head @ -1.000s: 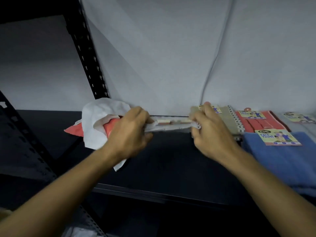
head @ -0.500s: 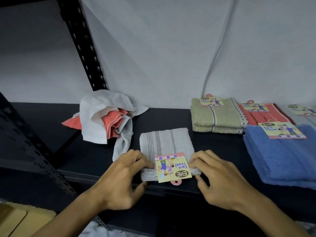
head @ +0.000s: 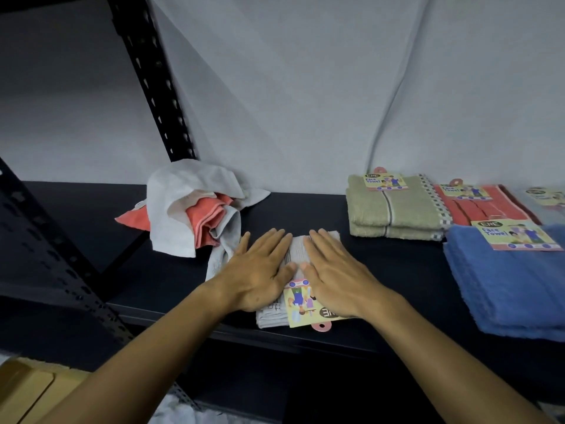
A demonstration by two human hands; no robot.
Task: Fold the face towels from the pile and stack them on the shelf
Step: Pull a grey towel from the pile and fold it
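A folded grey striped face towel (head: 298, 250) with a yellow label lies near the front edge of the dark shelf (head: 382, 270). My left hand (head: 260, 270) and my right hand (head: 333, 270) press flat on top of it, fingers straight and side by side. Behind and to the left sits the loose pile (head: 195, 209) of white and coral towels. On the right lie folded towels: an olive stack (head: 394, 209), a coral one (head: 483, 206) and a blue stack (head: 504, 286), each with a label.
A black perforated upright (head: 153, 78) rises at the back left and another slants at the near left (head: 46, 255). A grey cloth backdrop (head: 305, 87) hangs behind the shelf. A yellowish object (head: 27, 390) shows at the bottom left.
I brought the grey towel down from the back of the shelf to its front edge. My hands moved from gripping its near edge to lying flat on top of it.
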